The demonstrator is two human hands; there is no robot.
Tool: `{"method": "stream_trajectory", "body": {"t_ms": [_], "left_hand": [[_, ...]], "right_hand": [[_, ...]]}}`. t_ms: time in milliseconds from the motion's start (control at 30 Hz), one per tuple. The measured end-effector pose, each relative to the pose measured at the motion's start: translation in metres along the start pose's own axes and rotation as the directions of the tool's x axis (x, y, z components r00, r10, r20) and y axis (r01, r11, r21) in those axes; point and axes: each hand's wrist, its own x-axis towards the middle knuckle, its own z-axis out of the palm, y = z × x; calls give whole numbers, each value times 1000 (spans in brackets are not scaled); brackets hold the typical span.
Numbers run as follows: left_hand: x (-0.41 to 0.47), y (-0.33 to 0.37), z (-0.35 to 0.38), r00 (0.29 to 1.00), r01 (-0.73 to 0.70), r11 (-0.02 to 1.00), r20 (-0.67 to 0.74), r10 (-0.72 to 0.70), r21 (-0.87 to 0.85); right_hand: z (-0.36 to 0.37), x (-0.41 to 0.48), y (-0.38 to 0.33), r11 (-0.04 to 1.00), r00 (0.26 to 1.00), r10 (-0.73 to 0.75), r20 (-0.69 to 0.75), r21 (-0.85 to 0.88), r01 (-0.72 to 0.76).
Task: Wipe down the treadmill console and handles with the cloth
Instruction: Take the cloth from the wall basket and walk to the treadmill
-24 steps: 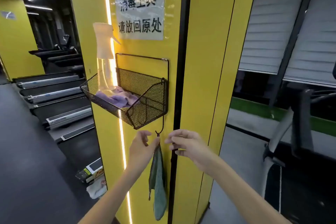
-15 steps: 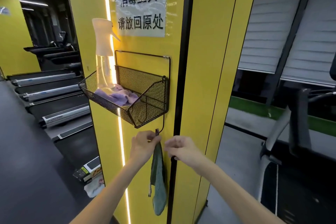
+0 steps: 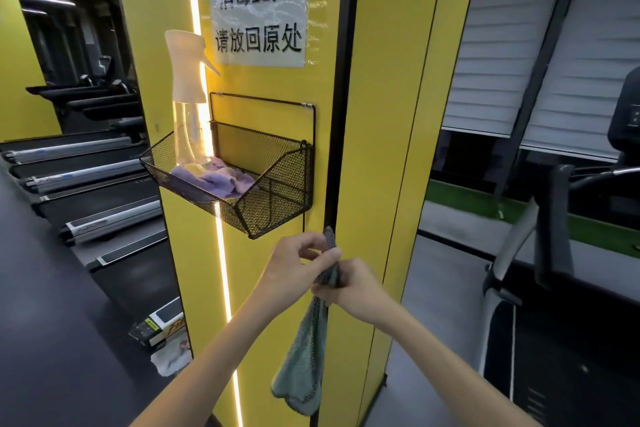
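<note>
A green cloth [image 3: 304,354] hangs down against the yellow pillar [image 3: 374,149], below the black wire basket [image 3: 277,191]. My left hand [image 3: 294,263] pinches the cloth's top edge just under the basket. My right hand [image 3: 349,288] grips the cloth a little lower, with its fingers curled round the fabric. The hook under the basket is hidden behind my hands. A treadmill [image 3: 554,288] with a grey upright and black console stands at the right.
In the basket stand a clear spray bottle [image 3: 188,107] with a white head and a purple cloth [image 3: 218,178]. A paper sign [image 3: 259,14] is taped above. A row of treadmills [image 3: 86,184] fills the left. Small boxes [image 3: 159,326] lie on the floor.
Both hands have closed on the green cloth: the left went from the hook to the cloth's top edge, and the right came in and took hold below. The cloth's top has shifted right.
</note>
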Motion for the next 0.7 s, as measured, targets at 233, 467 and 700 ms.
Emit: {"method": "stream_trajectory", "body": {"t_ms": [233, 467, 700], "left_hand": [[1, 18, 46, 930, -53, 998, 366, 39, 28], [11, 64, 126, 831, -130, 989, 536, 148, -72], [7, 121, 214, 783, -313, 947, 546, 298, -68]], "right_hand": [[-81, -56, -13, 990, 986, 14, -166, 139, 10], [-153, -121, -4, 997, 930, 62, -362, 70, -39], [-229, -202, 18, 995, 851, 92, -517, 8, -103]]}}
